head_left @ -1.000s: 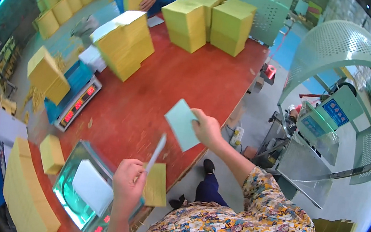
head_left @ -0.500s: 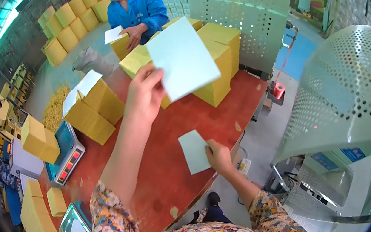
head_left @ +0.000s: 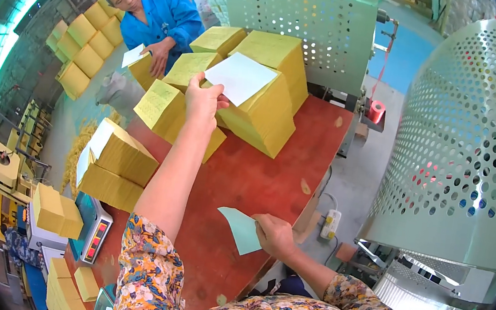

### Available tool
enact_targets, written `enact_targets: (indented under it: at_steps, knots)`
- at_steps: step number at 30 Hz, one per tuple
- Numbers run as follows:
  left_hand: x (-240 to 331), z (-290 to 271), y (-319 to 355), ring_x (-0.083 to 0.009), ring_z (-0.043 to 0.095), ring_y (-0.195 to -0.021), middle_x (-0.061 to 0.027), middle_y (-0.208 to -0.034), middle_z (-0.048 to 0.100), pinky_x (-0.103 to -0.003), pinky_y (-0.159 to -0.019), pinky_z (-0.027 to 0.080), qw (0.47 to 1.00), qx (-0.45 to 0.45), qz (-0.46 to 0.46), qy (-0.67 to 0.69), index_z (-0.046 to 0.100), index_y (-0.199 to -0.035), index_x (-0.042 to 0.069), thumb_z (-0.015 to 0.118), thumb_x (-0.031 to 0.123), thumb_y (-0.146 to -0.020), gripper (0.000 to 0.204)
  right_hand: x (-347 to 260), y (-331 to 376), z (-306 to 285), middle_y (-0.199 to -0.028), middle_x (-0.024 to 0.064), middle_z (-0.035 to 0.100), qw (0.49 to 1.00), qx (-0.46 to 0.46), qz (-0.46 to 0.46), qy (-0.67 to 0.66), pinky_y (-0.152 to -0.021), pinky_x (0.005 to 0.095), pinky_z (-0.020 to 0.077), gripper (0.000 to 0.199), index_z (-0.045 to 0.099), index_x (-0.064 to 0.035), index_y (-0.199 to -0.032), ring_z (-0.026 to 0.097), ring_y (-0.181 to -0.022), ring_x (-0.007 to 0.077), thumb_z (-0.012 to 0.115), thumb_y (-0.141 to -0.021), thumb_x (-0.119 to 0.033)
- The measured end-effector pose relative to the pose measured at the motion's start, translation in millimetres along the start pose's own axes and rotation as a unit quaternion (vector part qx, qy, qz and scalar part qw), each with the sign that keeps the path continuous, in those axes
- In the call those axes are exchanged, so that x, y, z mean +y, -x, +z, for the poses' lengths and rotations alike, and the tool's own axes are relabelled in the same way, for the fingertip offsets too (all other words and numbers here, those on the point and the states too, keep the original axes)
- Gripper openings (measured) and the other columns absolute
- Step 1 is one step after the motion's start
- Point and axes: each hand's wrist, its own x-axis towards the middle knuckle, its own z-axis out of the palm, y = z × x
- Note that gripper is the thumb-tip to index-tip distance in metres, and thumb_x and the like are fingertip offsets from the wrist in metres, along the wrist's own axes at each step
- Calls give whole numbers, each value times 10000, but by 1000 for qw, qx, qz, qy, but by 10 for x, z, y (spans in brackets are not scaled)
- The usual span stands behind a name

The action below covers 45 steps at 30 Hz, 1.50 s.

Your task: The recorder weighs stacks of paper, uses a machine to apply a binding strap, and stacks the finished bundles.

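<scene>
My left hand reaches out over the table and pinches the near left corner of a pale white sheet of paper. That sheet lies over the top of a tall stack of yellow paper, seemingly resting on it. Nearer to me, above the table's right edge, my right hand grips a pale green sheet of paper by its right side. This second sheet is slightly bent and held up at a tilt. More yellow stacks stand to the left of my left hand.
Across the red table, a co-worker in a blue jacket has a hand on another stack. A digital scale sits at the left edge, beside paired yellow stacks. Perforated green metal guards stand right, near a power strip.
My left hand has lowered the white sheet from mid-air onto the tall yellow stack. My right hand, still holding the green sheet, has come slightly nearer to me. The view has shifted a little.
</scene>
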Motion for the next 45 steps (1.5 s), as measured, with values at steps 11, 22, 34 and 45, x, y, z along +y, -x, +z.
enact_targets:
  at_steps: [11, 22, 34, 45]
  knots:
    - [-33, -23, 86, -115, 500, -474, -50, -713, 547, -249, -370, 333, 995, 22, -7, -101, 486, -1245, -25, 631, -11, -755, 511, 4, 25, 37, -723, 80, 618, 1000, -17, -9, -5, -564, 372, 514, 119, 618, -69, -913, 643, -660, 251, 600, -804, -24]
    - [75, 30, -90, -315, 633, -791, -148, -894, 662, -400, -719, 500, 871, 26, 226, -436, 653, -949, -24, 647, 206, -787, 282, 78, 63, -86, -771, 99, 645, 993, -39, 41, -104, -608, 349, 523, 151, 634, -50, -960, 656, -696, 246, 600, -816, -20]
    - [-345, 294, -634, -425, 513, -1180, -268, -1252, 559, -480, -1023, 382, 749, -89, 248, -608, 577, -1175, -52, 426, 433, -919, 568, 1368, -1500, -344, -1227, 137, 608, 858, 239, 215, -401, -892, 304, 445, 282, 647, 48, -1001, 601, -996, 216, 485, -773, 8]
    - [-208, -249, 253, -410, 530, -1138, -233, -1198, 590, -480, -982, 405, 773, -193, 332, -505, 580, -1151, -15, 464, 355, -918, 452, 791, -759, -168, -1188, 107, 634, 913, 127, 238, -307, -828, 269, 480, 289, 640, 34, -1008, 614, -957, 147, 517, -756, -37]
